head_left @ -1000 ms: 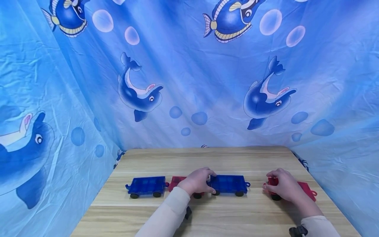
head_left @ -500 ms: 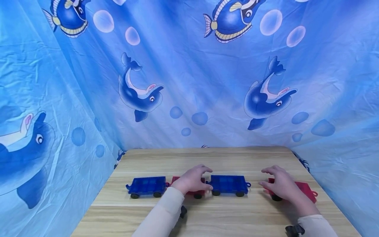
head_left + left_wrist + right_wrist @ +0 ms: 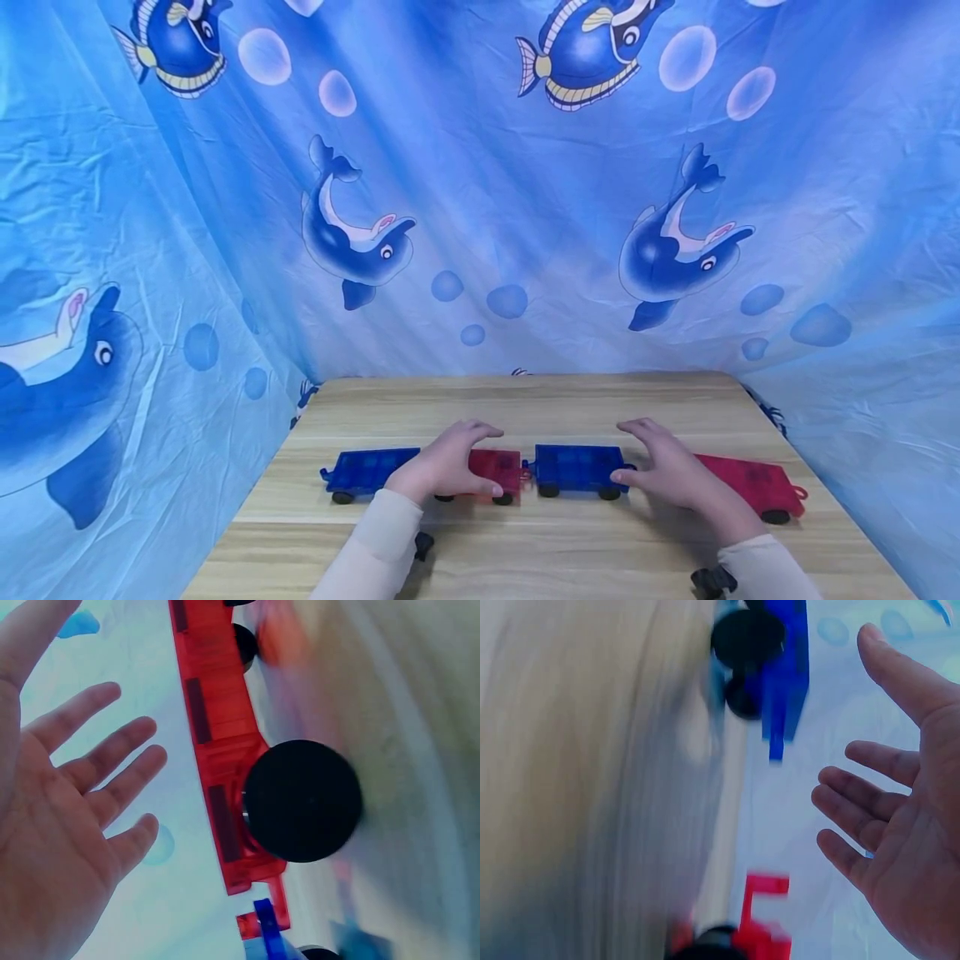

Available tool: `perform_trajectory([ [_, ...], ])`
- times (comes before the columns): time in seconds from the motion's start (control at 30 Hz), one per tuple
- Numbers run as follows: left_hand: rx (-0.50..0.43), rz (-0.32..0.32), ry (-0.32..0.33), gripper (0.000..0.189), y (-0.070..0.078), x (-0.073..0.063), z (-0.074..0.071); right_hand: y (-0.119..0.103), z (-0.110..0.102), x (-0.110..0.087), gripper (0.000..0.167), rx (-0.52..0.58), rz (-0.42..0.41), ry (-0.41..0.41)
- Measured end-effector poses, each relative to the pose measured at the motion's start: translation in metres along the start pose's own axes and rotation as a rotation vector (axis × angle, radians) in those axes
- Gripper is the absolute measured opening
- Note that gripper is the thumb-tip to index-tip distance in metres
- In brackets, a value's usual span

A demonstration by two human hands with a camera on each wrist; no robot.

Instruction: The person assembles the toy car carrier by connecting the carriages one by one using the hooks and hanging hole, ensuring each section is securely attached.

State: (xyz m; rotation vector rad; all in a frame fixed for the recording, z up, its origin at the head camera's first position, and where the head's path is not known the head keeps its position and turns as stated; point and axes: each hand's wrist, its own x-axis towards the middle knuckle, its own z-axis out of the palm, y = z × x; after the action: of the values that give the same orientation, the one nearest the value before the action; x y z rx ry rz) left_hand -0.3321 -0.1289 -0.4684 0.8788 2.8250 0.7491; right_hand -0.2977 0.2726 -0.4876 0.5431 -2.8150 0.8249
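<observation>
Over the left red toy train car (image 3: 495,472) my left hand (image 3: 447,463) hovers with fingers spread, holding nothing. In the left wrist view that car (image 3: 217,735) shows its black wheel, its hook meeting a blue coupling (image 3: 268,926). The middle blue car (image 3: 577,468) stands right after it in the row. My right hand (image 3: 663,467) is spread at the right end of this blue car, thumb by its loop, and it too is bare. Farther right, a second red car (image 3: 753,483) sits slightly angled, its left end hidden behind the right hand.
Another blue car (image 3: 367,472) is at the row's left end, partly behind my left hand. All cars stand on a wooden table (image 3: 525,550). A blue sea-print curtain (image 3: 480,208) encloses the table at the back and sides.
My left hand has let go at the joint with the middle blue car and moved left over the red car. My right hand has left the right red car and moved left toward the blue one.
</observation>
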Motion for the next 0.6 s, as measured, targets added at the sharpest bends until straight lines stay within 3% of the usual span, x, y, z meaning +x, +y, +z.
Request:
perform_trajectory([
  [0.3,0.047,0.047,-0.001,0.090,-0.001,-0.007,0.015,-0.015,0.033,0.016,0.090,-0.036,-0.067,-0.072],
  [0.6,0.048,0.020,-0.004,0.085,-0.001,-0.006,0.022,-0.025,0.042,0.020,0.085,-0.059,-0.030,-0.112],
])
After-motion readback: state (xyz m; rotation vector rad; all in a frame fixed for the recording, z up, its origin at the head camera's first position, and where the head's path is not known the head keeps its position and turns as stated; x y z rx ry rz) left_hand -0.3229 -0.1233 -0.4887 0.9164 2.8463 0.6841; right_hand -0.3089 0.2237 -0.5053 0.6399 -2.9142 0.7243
